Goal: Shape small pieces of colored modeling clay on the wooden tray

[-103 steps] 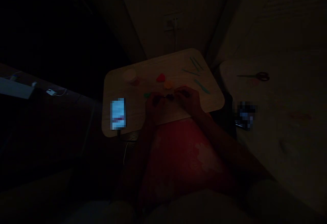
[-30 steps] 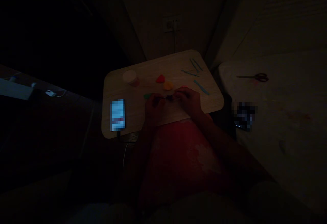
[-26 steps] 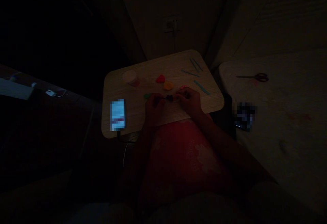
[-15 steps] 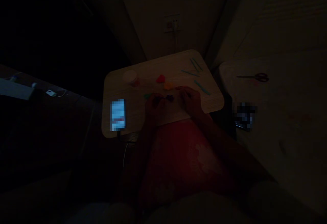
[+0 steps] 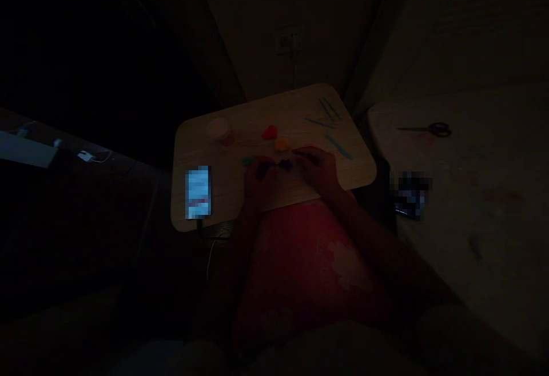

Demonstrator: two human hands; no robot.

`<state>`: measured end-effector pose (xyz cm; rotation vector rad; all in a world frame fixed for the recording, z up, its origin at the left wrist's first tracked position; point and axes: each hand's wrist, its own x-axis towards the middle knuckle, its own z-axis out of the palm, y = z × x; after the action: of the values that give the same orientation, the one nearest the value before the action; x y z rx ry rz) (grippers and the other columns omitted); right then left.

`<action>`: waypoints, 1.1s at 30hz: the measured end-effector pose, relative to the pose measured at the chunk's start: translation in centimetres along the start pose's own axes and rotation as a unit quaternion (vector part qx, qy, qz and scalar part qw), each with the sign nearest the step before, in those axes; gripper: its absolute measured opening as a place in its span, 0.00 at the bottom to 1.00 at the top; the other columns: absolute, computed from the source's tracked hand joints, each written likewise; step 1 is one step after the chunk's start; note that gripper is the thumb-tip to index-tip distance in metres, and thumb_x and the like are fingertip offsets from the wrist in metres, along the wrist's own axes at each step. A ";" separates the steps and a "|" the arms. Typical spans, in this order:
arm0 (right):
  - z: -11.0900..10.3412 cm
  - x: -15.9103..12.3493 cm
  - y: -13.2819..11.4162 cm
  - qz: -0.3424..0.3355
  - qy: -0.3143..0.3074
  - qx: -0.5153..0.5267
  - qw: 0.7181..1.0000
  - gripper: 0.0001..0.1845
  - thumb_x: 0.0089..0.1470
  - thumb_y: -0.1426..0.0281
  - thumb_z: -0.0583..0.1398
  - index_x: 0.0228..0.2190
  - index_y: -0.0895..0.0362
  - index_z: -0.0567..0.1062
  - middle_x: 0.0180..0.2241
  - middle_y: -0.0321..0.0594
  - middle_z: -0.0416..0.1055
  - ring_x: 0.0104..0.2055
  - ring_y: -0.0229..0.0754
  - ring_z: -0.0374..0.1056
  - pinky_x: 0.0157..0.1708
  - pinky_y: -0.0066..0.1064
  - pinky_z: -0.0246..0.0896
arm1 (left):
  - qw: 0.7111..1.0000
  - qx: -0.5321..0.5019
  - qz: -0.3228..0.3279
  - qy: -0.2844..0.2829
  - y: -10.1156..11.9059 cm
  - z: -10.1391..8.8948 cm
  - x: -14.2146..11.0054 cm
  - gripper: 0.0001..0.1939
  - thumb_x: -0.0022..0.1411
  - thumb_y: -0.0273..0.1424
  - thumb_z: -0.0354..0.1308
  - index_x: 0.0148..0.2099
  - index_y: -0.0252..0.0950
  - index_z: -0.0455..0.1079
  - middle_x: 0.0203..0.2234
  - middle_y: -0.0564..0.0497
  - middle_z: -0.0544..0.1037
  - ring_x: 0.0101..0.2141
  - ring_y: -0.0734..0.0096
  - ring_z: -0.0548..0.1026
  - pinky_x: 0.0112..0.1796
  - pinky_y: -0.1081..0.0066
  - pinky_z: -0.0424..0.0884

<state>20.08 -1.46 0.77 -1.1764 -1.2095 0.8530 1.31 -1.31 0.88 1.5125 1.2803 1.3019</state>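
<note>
Piece [image 5: 286, 164], dark, between left hand [image 5: 259, 176] and right hand [image 5: 321, 169]: best handled lightly; fingers curled, whether anything is pinched cannot be told.

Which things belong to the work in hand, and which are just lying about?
Likely in use:
small dark lump
rounded red lump
rounded orange lump
small green lump
slim teal tools
round pale-lidded tub

Probably idle:
lit rectangular phone
dark-handled scissors
</note>
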 end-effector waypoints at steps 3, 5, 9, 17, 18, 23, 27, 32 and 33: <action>0.2 0.0 -0.1 0.011 0.004 0.008 1.000 0.07 0.50 0.65 0.68 0.31 0.54 0.84 0.31 0.40 0.80 0.34 0.42 0.74 0.38 0.36 0.72 | 1.000 0.005 -0.001 0.003 -0.2 0.0 0.0 0.07 0.58 0.32 0.64 0.40 0.38 0.73 0.32 0.52 0.78 0.32 0.72 0.75 0.35 0.73 0.72; 0.3 0.0 -0.2 0.008 0.014 0.007 1.000 0.06 0.48 0.64 0.69 0.28 0.53 0.83 0.29 0.39 0.79 0.34 0.43 0.73 0.36 0.35 0.70 | 1.000 0.003 -0.006 0.002 -0.2 0.1 0.0 0.07 0.58 0.31 0.64 0.40 0.38 0.73 0.32 0.53 0.77 0.32 0.72 0.75 0.34 0.74 0.71; 0.3 0.0 -0.1 -0.016 0.029 -0.010 0.999 0.09 0.47 0.62 0.69 0.24 0.54 0.79 0.25 0.37 0.74 0.32 0.41 0.69 0.34 0.32 0.67 | 1.000 0.001 -0.004 0.004 -0.1 0.0 0.1 0.07 0.57 0.32 0.65 0.39 0.38 0.72 0.32 0.53 0.77 0.32 0.72 0.75 0.35 0.73 0.71; -0.1 0.0 0.1 -0.025 0.012 0.002 1.000 0.16 0.58 0.60 0.63 0.22 0.55 0.75 0.21 0.34 0.66 0.27 0.37 0.64 0.30 0.30 0.61 | 1.000 0.008 0.009 0.002 -0.2 -0.1 0.1 0.08 0.59 0.34 0.66 0.40 0.38 0.72 0.33 0.52 0.78 0.33 0.71 0.75 0.35 0.72 0.72; -0.1 0.0 0.1 -0.018 0.007 0.001 1.000 0.15 0.60 0.60 0.62 0.25 0.54 0.77 0.22 0.34 0.67 0.26 0.37 0.64 0.29 0.30 0.62 | 1.000 0.009 0.010 0.001 -0.3 -0.1 0.1 0.08 0.59 0.34 0.66 0.40 0.39 0.72 0.32 0.52 0.77 0.33 0.71 0.75 0.35 0.72 0.72; -0.1 0.0 0.3 0.005 -0.010 0.016 1.000 0.17 0.65 0.60 0.56 0.47 0.52 0.80 0.28 0.37 0.74 0.24 0.38 0.68 0.25 0.31 0.65 | 1.000 0.006 0.007 -0.003 -0.6 -0.1 0.0 0.08 0.60 0.35 0.65 0.41 0.38 0.72 0.33 0.52 0.77 0.34 0.71 0.75 0.35 0.73 0.72; -0.1 0.1 0.9 -0.006 -0.015 0.026 1.000 0.19 0.65 0.61 0.55 0.52 0.51 0.79 0.37 0.41 0.78 0.28 0.39 0.72 0.28 0.33 0.70 | 1.000 -0.003 -0.001 -0.003 -0.4 -0.1 0.0 0.08 0.58 0.32 0.64 0.40 0.38 0.73 0.32 0.53 0.77 0.31 0.74 0.74 0.33 0.75 0.71; -0.2 0.2 0.7 -0.053 -0.009 -0.019 0.998 0.12 0.57 0.66 0.64 0.42 0.51 0.84 0.39 0.41 0.80 0.40 0.43 0.75 0.41 0.36 0.72 | 1.000 -0.011 -0.007 0.005 -0.2 0.1 0.0 0.08 0.58 0.32 0.65 0.40 0.38 0.73 0.32 0.53 0.77 0.31 0.73 0.75 0.34 0.74 0.72; -0.2 0.2 0.7 -0.054 -0.007 -0.025 0.998 0.10 0.55 0.66 0.65 0.40 0.51 0.85 0.39 0.41 0.81 0.41 0.44 0.75 0.42 0.36 0.71 | 1.000 -0.008 -0.009 0.006 -0.2 0.1 0.0 0.08 0.58 0.32 0.65 0.40 0.38 0.73 0.32 0.53 0.77 0.31 0.73 0.75 0.34 0.74 0.72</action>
<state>20.39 -1.20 0.18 -1.1366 -1.3000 0.7544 1.35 -1.25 0.70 1.4810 1.2854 1.3082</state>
